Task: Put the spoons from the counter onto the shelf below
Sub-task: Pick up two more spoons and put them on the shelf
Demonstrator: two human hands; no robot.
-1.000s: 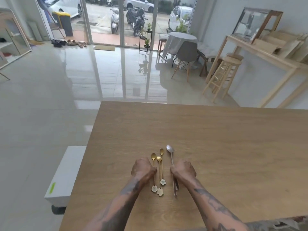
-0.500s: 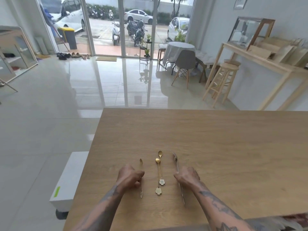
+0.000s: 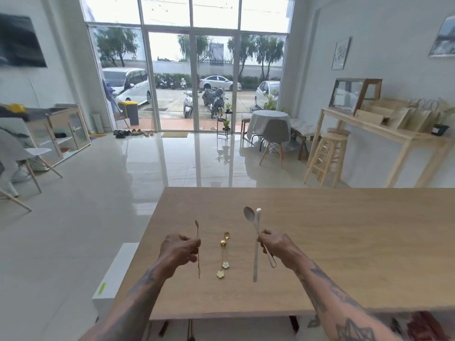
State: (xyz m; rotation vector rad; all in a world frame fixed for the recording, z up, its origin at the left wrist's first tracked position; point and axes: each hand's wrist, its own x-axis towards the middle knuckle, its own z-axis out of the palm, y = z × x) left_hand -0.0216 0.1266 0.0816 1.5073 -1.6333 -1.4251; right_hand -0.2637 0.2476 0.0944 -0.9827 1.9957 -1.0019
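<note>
Two gold spoons (image 3: 224, 252) with flower-shaped ends lie side by side on the wooden counter (image 3: 344, 242), between my hands. My left hand (image 3: 178, 249) is closed around a thin gold spoon (image 3: 197, 232), lifted off the counter with its bowl pointing away from me. My right hand (image 3: 275, 246) pinches two silver spoons (image 3: 253, 219), held up with their handles hanging toward me. The shelf below is mostly hidden; a dark strip with hanging utensil handles (image 3: 190, 331) shows under the near edge.
A white box (image 3: 115, 271) with a green label sits on the floor left of the counter. Beyond the far edge are glossy tiles, a covered round table with a grey chair (image 3: 274, 136), a wooden stool (image 3: 328, 156) and a wooden side table (image 3: 394, 136).
Both hands rose off the counter with their spoons: one gold in the left, two silver in the right. My head tilted up, showing more of the room and the counter's near edge.
</note>
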